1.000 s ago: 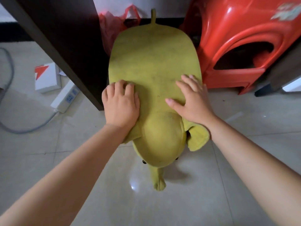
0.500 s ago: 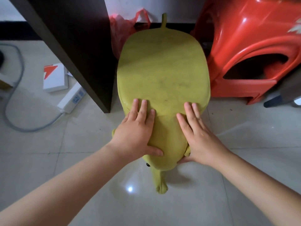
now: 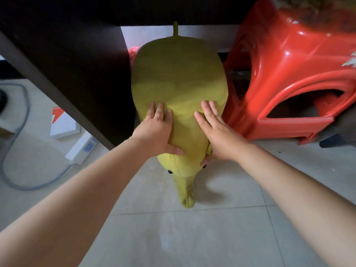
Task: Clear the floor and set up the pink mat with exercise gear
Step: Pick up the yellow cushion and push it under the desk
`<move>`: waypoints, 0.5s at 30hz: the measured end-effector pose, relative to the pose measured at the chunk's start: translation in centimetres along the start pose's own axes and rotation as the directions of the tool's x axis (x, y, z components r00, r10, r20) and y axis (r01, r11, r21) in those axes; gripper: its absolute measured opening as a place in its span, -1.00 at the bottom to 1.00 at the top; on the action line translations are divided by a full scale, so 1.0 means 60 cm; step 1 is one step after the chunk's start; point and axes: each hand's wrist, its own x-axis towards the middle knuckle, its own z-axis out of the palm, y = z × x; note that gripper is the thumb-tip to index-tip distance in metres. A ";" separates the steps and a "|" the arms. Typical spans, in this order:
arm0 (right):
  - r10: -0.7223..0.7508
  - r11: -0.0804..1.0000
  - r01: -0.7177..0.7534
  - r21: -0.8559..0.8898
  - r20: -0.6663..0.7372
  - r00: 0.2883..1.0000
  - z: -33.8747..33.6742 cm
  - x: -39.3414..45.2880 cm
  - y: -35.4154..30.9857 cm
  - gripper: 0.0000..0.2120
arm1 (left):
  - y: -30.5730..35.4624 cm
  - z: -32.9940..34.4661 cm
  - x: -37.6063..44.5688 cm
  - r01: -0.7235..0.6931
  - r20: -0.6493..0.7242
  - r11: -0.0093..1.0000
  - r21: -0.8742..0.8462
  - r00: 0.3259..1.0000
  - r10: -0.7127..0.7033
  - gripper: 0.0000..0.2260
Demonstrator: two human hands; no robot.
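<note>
We press our left hand [image 3: 158, 132] and right hand [image 3: 217, 132], fingers straight and flat, on the green plush elephant [image 3: 179, 81] lying on the floor [image 3: 192, 237].

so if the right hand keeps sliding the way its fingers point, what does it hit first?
Only more of the yellow-green plush: the right hand lies flat on its back, fingers aimed toward the tail end under the dark desk. Beyond that, probably the wall; depth is unclear.

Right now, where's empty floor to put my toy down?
The pale tiled floor between the two arms, below the yellow-green plush elephant's trunk, is bare. It is crowded by the red plastic stool and by the white power strip and grey cable.
</note>
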 end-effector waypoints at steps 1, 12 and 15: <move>0.005 1.000 -0.005 -0.008 0.004 1.000 -0.003 0.008 0.002 0.20 | -0.002 -0.003 0.006 0.003 -0.003 1.000 -0.005 1.000 -0.003 0.04; 0.070 0.997 -0.071 -0.037 -0.031 0.997 -0.017 0.037 0.001 0.18 | -0.008 -0.003 0.040 0.049 -0.070 0.993 -0.104 0.996 -0.057 0.00; 0.095 0.994 -0.096 -0.043 -0.033 0.995 -0.014 0.032 -0.007 0.16 | -0.002 0.009 0.035 0.086 -0.097 0.987 -0.137 0.990 -0.099 -0.02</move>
